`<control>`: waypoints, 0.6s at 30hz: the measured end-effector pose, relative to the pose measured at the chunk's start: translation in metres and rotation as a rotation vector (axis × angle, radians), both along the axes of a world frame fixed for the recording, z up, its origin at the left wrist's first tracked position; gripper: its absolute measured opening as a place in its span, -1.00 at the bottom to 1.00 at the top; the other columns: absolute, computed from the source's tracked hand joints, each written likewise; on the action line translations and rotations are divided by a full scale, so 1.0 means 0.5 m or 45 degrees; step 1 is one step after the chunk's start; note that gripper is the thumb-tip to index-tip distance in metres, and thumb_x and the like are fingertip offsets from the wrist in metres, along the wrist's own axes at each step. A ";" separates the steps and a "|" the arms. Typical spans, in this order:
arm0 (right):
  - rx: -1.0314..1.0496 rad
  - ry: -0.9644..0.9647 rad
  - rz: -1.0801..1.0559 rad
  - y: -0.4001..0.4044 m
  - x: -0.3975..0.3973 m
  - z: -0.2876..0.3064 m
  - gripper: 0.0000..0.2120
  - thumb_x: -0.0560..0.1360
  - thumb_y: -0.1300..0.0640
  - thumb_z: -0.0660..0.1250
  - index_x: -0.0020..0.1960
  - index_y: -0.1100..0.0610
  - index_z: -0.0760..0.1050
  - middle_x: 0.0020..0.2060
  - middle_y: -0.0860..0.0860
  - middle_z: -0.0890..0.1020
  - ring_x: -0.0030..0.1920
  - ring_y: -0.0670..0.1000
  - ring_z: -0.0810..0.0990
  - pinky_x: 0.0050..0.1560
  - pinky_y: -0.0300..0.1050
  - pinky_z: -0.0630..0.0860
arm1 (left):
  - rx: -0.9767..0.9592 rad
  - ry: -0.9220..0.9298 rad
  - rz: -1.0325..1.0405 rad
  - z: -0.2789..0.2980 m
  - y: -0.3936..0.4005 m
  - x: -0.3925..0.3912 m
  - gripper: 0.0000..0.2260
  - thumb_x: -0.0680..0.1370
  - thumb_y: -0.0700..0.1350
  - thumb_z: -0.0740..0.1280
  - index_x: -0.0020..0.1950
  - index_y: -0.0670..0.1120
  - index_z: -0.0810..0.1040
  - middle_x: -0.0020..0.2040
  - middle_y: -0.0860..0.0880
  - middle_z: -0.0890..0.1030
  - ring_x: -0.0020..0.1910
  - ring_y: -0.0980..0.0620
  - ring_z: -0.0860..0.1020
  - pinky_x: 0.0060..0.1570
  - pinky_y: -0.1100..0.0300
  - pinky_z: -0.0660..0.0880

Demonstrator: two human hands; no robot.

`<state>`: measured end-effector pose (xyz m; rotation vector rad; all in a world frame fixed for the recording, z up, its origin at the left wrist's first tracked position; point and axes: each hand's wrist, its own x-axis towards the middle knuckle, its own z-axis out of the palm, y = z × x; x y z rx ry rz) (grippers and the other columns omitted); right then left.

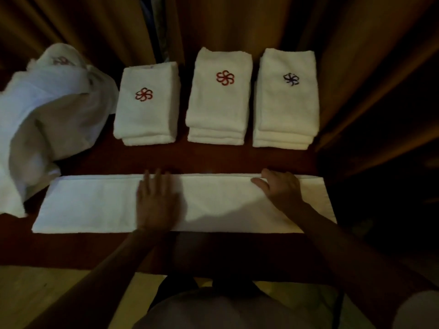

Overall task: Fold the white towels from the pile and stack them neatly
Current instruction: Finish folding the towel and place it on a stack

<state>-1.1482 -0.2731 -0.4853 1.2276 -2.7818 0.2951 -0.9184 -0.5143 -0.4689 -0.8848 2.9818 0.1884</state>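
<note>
Both hands flat on a long folded towel strip.

Head view: the towel strip [95,205] lies across the lower middle of the frame; the left hand [158,200] presses its centre with fingers spread, and the right hand [280,188] rests flat near its right end. Three folded stacks [219,98] sit above, the loose pile [47,110] at upper left.

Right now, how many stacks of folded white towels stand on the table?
3, in a row at the back: left stack, middle stack, right stack. The loose pile may hide more.
</note>
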 end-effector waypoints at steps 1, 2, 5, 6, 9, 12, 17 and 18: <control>-0.030 0.007 -0.003 -0.001 0.002 -0.005 -0.61 0.55 -0.19 0.15 -0.12 0.08 0.58 -0.37 -0.02 0.61 -0.35 0.07 0.60 -0.25 -0.11 0.48 | 0.043 0.067 -0.133 -0.001 0.059 -0.038 -0.46 0.61 0.10 0.09 0.49 -0.17 0.36 0.48 -0.27 0.35 0.47 -0.35 0.27 0.35 -0.29 0.31; -0.046 -0.009 -0.012 -0.001 0.004 -0.005 -0.61 0.54 -0.20 0.16 -0.12 0.08 0.58 -0.38 -0.02 0.61 -0.34 0.06 0.61 -0.24 -0.12 0.47 | 0.096 0.084 -0.248 -0.005 0.119 -0.074 -0.46 0.62 0.14 0.07 0.52 -0.11 0.33 0.51 -0.22 0.33 0.49 -0.31 0.25 0.38 -0.26 0.29; -0.092 -0.164 0.022 0.015 -0.019 -0.010 -0.68 0.53 -0.17 0.24 -0.13 0.08 0.53 -0.34 0.00 0.61 -0.28 0.09 0.60 -0.20 -0.06 0.42 | 0.155 -0.016 -0.291 -0.020 0.233 -0.141 -0.40 0.61 0.29 0.00 0.60 0.06 0.16 0.60 -0.09 0.15 0.59 -0.18 0.03 0.50 -0.20 0.04; -0.111 -0.179 0.021 0.028 -0.027 -0.006 -0.71 0.51 -0.14 0.27 -0.15 0.08 0.52 -0.34 0.02 0.60 -0.29 0.10 0.60 -0.20 -0.05 0.42 | 0.117 -0.066 -0.270 -0.029 0.243 -0.143 -0.38 0.61 0.32 -0.04 0.61 0.07 0.11 0.62 -0.07 0.08 0.60 -0.17 -0.04 0.51 -0.19 -0.03; -0.118 0.098 0.122 0.088 -0.069 -0.001 -0.86 0.44 0.01 0.35 -0.19 0.08 0.53 -0.36 0.06 0.56 -0.35 0.13 0.61 -0.30 -0.01 0.50 | 0.013 -0.112 -0.289 -0.046 0.232 -0.132 -0.35 0.60 0.35 -0.16 0.62 0.07 0.03 0.63 -0.05 0.00 0.60 -0.16 -0.11 0.52 -0.19 -0.07; -0.184 0.046 0.109 0.131 -0.093 -0.001 -0.78 0.39 0.02 0.45 -0.18 0.05 0.42 -0.38 0.07 0.54 -0.40 0.13 0.60 -0.34 0.02 0.54 | 0.019 -0.134 -0.279 -0.043 0.232 -0.131 -0.35 0.60 0.35 -0.18 0.62 0.08 0.00 0.63 -0.04 -0.02 0.60 -0.14 -0.13 0.53 -0.19 -0.07; -0.235 -0.057 -0.012 0.122 -0.103 -0.008 -0.58 0.46 -0.23 0.17 -0.28 0.11 0.45 -0.39 0.01 0.55 -0.35 0.11 0.58 -0.19 -0.02 0.49 | 0.018 -0.146 -0.252 -0.042 0.223 -0.106 -0.35 0.59 0.36 -0.19 0.62 0.10 -0.04 0.63 -0.04 -0.05 0.60 -0.11 -0.18 0.53 -0.18 -0.08; -0.255 -0.069 -0.020 0.120 -0.103 -0.001 -0.59 0.46 -0.23 0.19 -0.28 0.11 0.44 -0.40 0.01 0.54 -0.35 0.12 0.58 -0.18 0.01 0.49 | 0.018 -0.141 -0.247 -0.041 0.216 -0.100 -0.35 0.59 0.36 -0.19 0.62 0.10 -0.03 0.63 -0.04 -0.04 0.60 -0.11 -0.17 0.53 -0.18 -0.07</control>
